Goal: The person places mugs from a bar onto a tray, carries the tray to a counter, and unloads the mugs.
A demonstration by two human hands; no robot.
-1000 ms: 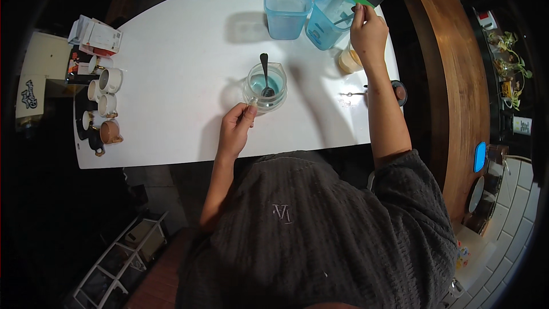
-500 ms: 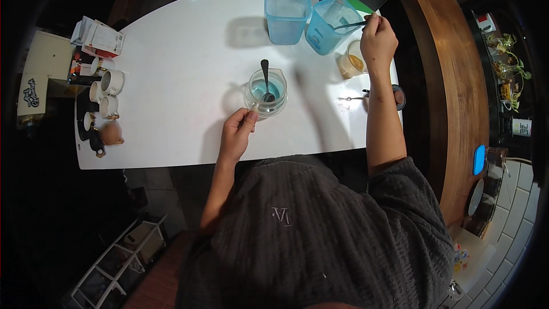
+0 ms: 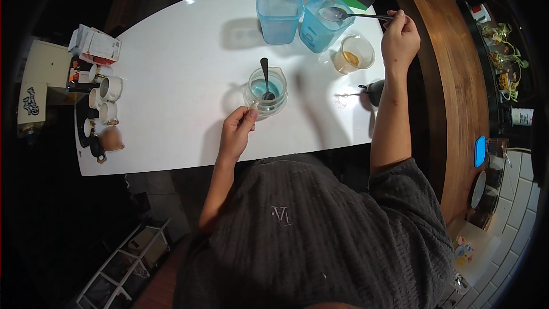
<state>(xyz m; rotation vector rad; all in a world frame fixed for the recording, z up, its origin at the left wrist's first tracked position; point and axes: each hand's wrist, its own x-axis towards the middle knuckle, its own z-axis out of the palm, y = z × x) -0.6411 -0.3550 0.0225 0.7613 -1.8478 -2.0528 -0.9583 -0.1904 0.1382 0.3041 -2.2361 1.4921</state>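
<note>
A clear glass pitcher (image 3: 267,92) holding blue liquid and a dark spoon (image 3: 265,78) is being pinched by the left hand (image 3: 239,131); at two o'clock, a long metal spoon (image 3: 350,15) is being gripped by the right hand (image 3: 400,38) over the tilted blue plastic tub (image 3: 320,24).

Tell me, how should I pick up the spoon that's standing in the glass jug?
Hold the spoon by the top of its handle, coming down from above. Its bowl sits down inside the glass jug, and the handle sticks up past the rim on the far side, so that end is free. The left hand already holds the jug by its handle, which should stop it tipping.
</note>
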